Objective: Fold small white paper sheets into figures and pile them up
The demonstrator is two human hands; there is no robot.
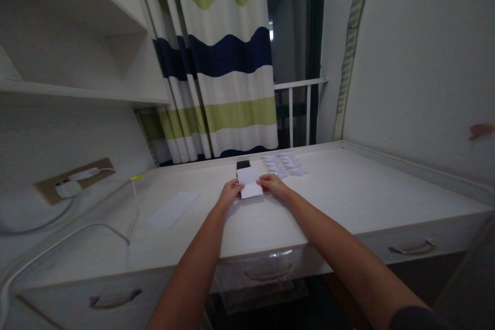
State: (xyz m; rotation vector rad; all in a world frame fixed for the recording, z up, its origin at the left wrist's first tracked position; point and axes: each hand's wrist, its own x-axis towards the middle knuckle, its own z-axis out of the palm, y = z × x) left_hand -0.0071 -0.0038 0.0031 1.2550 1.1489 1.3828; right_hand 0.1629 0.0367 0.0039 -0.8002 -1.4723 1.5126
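Both my hands meet at the middle of a white desk [348, 191], holding a small white folded paper [249, 183] between them. My left hand [229, 192] pinches its left edge. My right hand [274, 184] pinches its right edge. A thin red edge shows under the paper at its lower left. Just behind the paper lies a small black object [243, 164] flat on the desk.
A pile of several small white paper pieces [284, 164] lies right of the black object. A white sheet [173, 209] lies to the left. Cables and a wall socket [73, 180] are at far left. Drawer handles [412, 247] line the desk front. A striped curtain [224, 62] hangs behind.
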